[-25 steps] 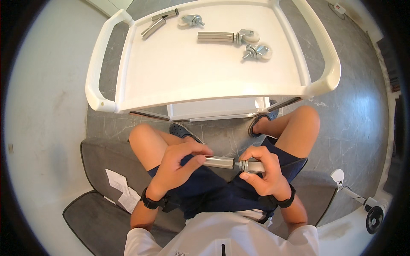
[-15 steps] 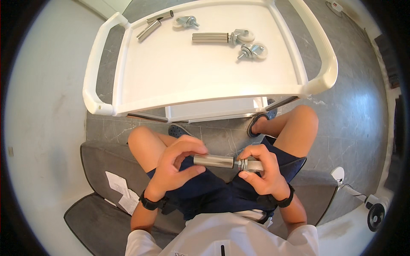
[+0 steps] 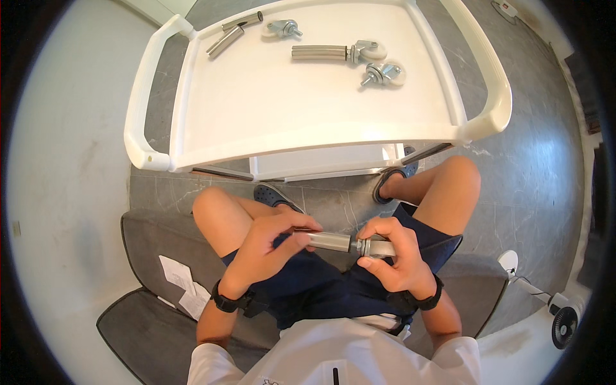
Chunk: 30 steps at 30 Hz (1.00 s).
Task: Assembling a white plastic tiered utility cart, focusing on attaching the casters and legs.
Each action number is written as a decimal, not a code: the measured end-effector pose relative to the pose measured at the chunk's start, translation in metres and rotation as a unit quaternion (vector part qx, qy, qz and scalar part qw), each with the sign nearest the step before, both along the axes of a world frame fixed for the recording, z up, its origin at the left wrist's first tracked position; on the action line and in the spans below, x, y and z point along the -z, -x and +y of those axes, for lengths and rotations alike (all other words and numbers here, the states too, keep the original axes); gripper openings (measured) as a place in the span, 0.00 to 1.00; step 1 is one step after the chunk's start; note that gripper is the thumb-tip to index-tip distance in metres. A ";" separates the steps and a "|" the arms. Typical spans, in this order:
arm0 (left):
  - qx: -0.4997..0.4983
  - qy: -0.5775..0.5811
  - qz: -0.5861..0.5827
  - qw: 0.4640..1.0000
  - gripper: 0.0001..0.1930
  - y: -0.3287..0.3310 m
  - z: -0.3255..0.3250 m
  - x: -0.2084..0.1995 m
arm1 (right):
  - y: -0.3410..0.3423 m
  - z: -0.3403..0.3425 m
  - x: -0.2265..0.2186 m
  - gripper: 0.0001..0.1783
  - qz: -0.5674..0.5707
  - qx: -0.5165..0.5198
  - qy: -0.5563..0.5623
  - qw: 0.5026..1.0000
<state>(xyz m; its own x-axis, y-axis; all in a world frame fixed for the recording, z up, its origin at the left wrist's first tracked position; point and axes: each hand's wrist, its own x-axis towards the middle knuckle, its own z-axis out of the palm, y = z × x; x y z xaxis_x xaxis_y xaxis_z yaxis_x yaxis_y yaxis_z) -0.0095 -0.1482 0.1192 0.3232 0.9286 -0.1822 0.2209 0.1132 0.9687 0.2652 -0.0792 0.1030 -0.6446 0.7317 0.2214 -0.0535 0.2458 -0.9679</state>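
Observation:
Over my lap, my left hand (image 3: 266,247) grips one end of a short grey metal tube (image 3: 327,241). My right hand (image 3: 391,253) is closed around a caster fitting (image 3: 377,248) at the tube's other end, where a threaded stem meets the tube. On the white tray (image 3: 212,115) in front of me lie another tube with a caster wheel joined to it (image 3: 337,52), a loose caster wheel (image 3: 385,73), a second loose caster (image 3: 282,28) and two bare metal tubes (image 3: 231,33).
The white tray has rounded handles at left (image 3: 138,109) and right (image 3: 497,83). I sit on grey cushions (image 3: 154,256) with folded paper sheets (image 3: 183,285) at my left. Grey tiled floor surrounds the tray. A small fan (image 3: 564,324) stands at lower right.
The view has shifted slightly. My hands stay on the tube and caster, with the fingers of both hands turning a little around the joint.

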 end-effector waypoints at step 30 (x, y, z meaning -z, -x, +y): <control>-0.117 -0.023 -0.086 0.989 0.15 -0.010 -0.004 -0.003 | 0.008 -0.003 -0.001 0.20 -0.008 -0.010 -0.015 1.000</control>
